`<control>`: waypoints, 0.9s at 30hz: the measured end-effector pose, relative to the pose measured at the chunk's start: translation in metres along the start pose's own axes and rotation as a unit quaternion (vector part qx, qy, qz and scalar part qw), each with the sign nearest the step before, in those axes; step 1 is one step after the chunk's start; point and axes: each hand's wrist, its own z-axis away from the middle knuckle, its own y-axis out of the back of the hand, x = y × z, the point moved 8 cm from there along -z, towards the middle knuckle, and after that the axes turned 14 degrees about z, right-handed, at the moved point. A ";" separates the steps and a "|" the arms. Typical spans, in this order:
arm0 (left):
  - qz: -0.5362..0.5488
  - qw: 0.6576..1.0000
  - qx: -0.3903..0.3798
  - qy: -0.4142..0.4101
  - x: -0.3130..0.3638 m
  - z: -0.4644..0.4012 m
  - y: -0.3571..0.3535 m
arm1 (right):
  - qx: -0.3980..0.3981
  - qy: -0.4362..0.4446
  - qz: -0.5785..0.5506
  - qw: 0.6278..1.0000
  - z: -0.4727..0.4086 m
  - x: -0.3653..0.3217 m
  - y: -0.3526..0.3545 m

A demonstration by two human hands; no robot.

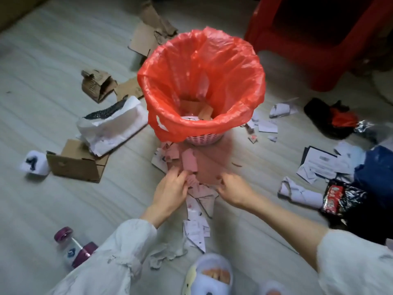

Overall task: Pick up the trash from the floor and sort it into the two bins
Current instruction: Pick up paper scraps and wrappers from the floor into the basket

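A white mesh bin lined with a red plastic bag (251, 67) stands on the floor in front of me, with paper and cardboard scraps inside. A heap of torn paper scraps (189, 160) lies on the floor just before it and trails back toward my feet. My left hand (170, 192) has its fingers curled round scraps at the heap's left side. My right hand (232, 190) grips scraps at the heap's right side. Both hands sit low over the floor, close together.
Torn cardboard pieces (78, 162) and a white paper bag (110, 126) lie to the left. A plastic bottle (72, 248) lies by my left sleeve. More paper (319, 165), a foil wrapper (336, 196) and dark bags lie right. A red stool (319, 39) stands behind.
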 end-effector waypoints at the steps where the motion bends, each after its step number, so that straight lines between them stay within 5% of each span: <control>1: -0.034 0.998 -0.038 0.031 -0.020 -0.001 -0.011 | -0.018 0.000 0.024 1.000 -0.003 -0.005 -0.017; 4: -0.128 0.981 -0.123 0.072 -0.064 -0.013 -0.030 | -0.022 0.009 0.064 0.998 -0.015 -0.020 -0.054; 11: -0.188 0.959 -0.190 -0.089 -0.082 -0.045 -0.061 | 0.083 -0.020 0.121 0.989 -0.046 -0.020 -0.077; 13: -0.148 0.968 -0.202 -0.012 -0.093 -0.047 -0.069 | 0.118 -0.011 0.144 0.982 -0.046 -0.020 -0.075; 18: -0.089 0.987 -0.131 -0.001 -0.083 -0.028 -0.081 | 0.042 -0.009 0.079 0.996 -0.039 -0.004 -0.084; 27: -0.115 0.990 -0.086 0.006 -0.064 -0.026 -0.081 | 0.048 -0.084 0.090 0.991 -0.021 0.074 -0.044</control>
